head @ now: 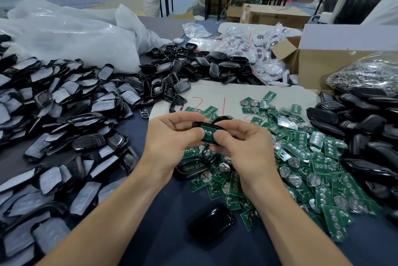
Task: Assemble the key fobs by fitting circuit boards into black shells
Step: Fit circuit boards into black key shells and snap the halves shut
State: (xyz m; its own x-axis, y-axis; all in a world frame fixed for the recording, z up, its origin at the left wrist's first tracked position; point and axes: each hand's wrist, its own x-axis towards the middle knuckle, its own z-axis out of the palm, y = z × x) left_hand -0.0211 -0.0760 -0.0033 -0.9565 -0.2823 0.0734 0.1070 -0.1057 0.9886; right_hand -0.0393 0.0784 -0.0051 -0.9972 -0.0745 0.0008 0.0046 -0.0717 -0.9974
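At frame centre, the left hand [172, 134] and right hand [241, 143] together pinch a black shell [204, 131] with a green circuit board [208, 133] seated inside. Loose boards [301, 158] spread lower right; shell pile [189, 69] lies above centre.

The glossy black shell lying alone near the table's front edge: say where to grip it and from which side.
Pinch the glossy black shell across its narrower width, on the two long side edges, coming straight down. It lies domed side up, so the slick top gives no purchase, and bare table on its left leaves finger room.
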